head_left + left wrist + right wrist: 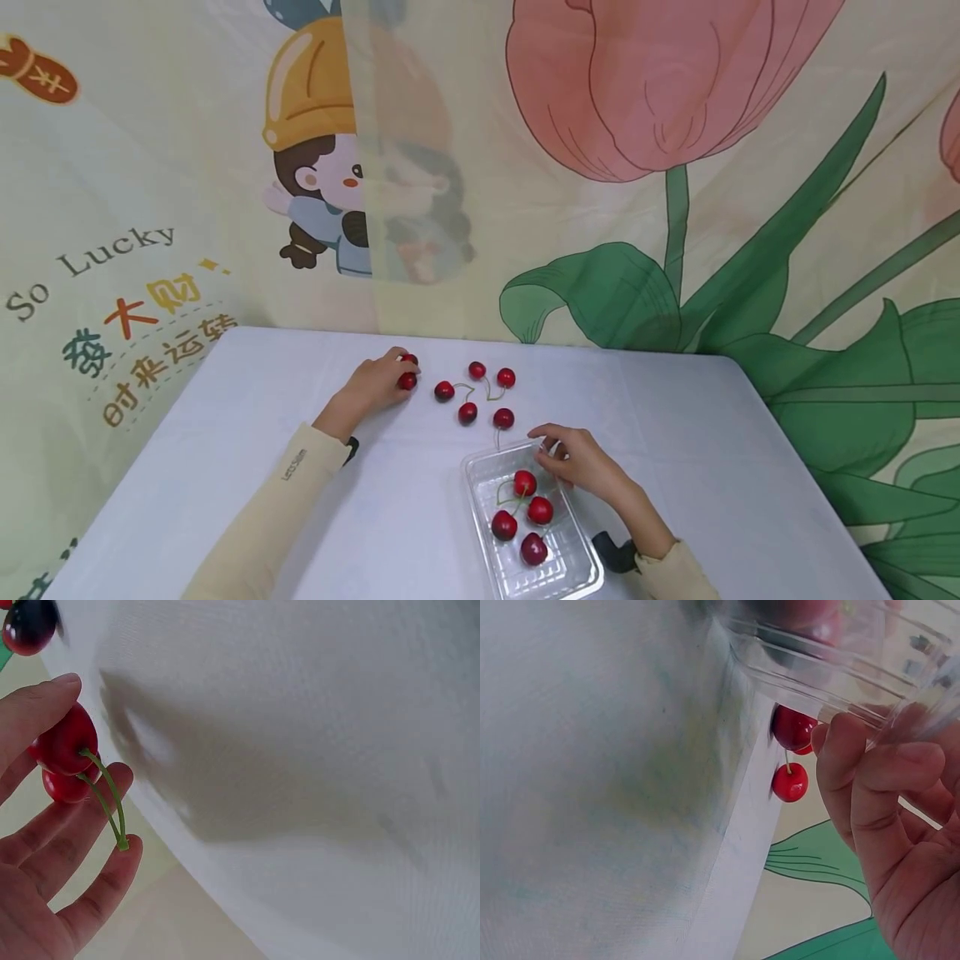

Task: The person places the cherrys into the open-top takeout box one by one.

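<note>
My left hand reaches to the far middle of the table and pinches a pair of red cherries joined by green stems. In the left wrist view the thumb and fingers close round the pair. Several loose cherries lie just right of that hand. A clear plastic tray in front of me holds several cherries. My right hand grips the tray's far right corner, fingers curled on its rim.
The table is covered with a white cloth and backed by printed fabric hangings. Two loose cherries show beyond the tray in the right wrist view. A dark band sits on my right wrist.
</note>
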